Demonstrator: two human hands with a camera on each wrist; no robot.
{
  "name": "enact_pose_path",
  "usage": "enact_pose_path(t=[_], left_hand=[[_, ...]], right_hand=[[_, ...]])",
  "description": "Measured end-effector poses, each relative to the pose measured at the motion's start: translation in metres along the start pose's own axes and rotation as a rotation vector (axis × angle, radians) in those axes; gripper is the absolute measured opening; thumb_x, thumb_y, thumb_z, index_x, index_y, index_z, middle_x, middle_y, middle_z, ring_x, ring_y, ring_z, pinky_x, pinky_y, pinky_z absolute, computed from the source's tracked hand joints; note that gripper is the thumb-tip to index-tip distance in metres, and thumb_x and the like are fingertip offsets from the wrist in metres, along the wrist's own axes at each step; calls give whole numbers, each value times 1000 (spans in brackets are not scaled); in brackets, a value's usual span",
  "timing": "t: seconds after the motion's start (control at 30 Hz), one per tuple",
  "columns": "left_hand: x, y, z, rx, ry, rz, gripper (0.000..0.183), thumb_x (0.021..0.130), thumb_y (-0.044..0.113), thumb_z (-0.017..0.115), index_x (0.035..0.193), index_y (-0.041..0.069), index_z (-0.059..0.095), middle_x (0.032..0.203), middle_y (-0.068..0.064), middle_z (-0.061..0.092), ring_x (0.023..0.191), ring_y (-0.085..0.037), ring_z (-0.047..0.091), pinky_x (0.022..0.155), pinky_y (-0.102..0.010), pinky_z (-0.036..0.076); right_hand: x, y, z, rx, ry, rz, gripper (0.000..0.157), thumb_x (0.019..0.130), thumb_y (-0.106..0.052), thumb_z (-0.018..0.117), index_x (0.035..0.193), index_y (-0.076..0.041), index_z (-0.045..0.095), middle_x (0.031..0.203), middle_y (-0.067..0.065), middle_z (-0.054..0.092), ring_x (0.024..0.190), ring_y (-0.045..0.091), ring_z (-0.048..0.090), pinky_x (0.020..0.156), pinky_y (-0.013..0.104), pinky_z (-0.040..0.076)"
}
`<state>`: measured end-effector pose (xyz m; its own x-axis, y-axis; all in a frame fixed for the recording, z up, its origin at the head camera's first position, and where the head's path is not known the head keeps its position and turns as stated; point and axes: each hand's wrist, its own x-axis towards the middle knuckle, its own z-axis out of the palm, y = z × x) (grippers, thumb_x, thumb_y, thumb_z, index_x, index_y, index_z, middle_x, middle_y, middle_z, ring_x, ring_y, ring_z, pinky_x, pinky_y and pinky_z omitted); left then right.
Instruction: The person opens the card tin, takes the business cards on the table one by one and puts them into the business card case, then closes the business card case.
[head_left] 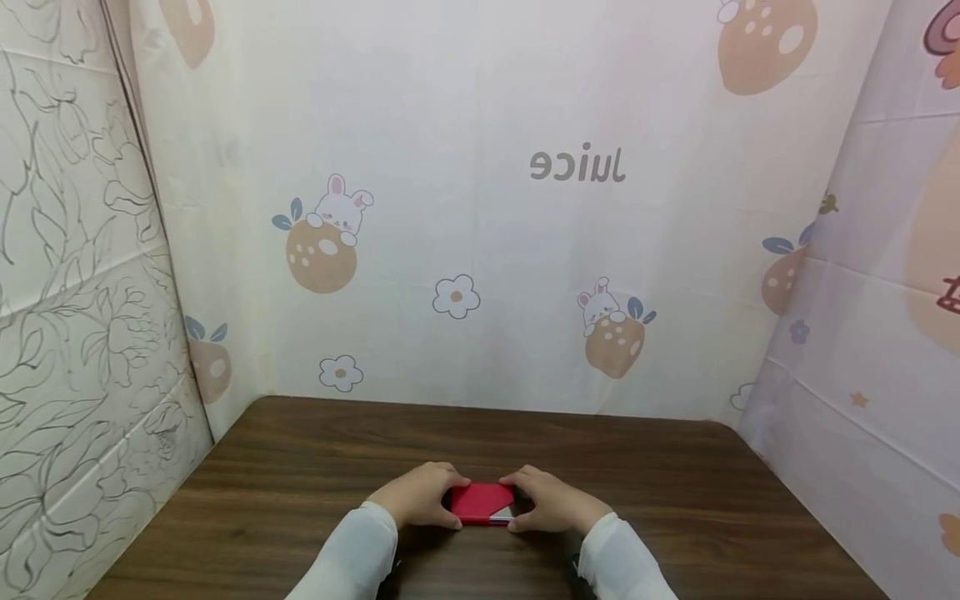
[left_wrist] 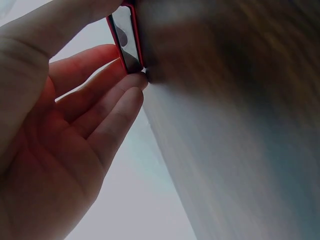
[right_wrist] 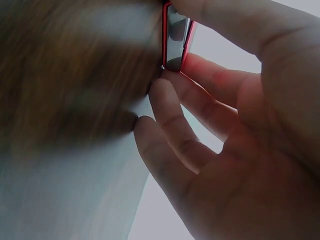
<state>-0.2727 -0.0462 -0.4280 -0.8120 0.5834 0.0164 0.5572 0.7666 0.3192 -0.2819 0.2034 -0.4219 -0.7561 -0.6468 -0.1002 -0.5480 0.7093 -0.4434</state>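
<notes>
A small flat red card case [head_left: 480, 502] lies on the brown table, with a pale silvery corner at its near right. My left hand [head_left: 422, 497] grips its left end, thumb at the near edge and fingers at the far edge. On the right end, my right hand [head_left: 553, 502] holds it the same way. The left wrist view shows the shiny metal end of the card case [left_wrist: 125, 37] between thumb and fingers. A like mirror-bright end of the card case [right_wrist: 176, 40] appears in the right wrist view, where lower fingertips [right_wrist: 145, 125] touch the table.
The dark wood-grain table [head_left: 480, 442] has rounded far corners. Behind it hangs a pale printed curtain [head_left: 465, 225], with a floral sheet [head_left: 82, 250] on the left and another printed sheet [head_left: 862, 333] on the right.
</notes>
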Motion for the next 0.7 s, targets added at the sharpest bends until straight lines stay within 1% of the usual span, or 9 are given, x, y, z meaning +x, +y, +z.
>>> enact_pose_path(t=[0.2, 0.53, 0.63, 0.7], left_hand=[[4, 3, 2, -10, 7, 18, 57, 73, 40, 77, 122, 15, 62, 119, 0, 61, 107, -13, 51, 93, -33, 46], [4, 6, 3, -21, 9, 11, 57, 73, 39, 77, 123, 17, 62, 119, 1, 60, 108, -13, 50, 93, -33, 47], [3, 5, 3, -29, -5, 4, 64, 74, 42, 75, 128, 15, 57, 122, 0, 58, 109, -12, 49, 94, -34, 46], [2, 3, 4, -55, -14, -6, 69, 75, 45, 73, 133, 15, 52, 126, 0, 55, 111, -11, 48, 96, -35, 45]], right_hand=[[-4, 4, -1, 14, -1, 8, 59, 78, -37, 73, 128, -13, 52, 113, 0, 52, 104, 15, 49, 90, 46, 47], [-7, 4, -3, 3, 4, 8, 58, 78, -37, 73, 127, -12, 52, 112, 0, 52, 103, 15, 49, 90, 45, 47], [-7, 4, -2, 1, 3, 12, 60, 78, -38, 72, 128, -12, 52, 114, 0, 52, 104, 16, 48, 90, 45, 46], [-6, 4, -2, 4, 3, 11, 62, 78, -39, 72, 129, -11, 51, 114, 1, 52, 105, 16, 49, 91, 46, 46]])
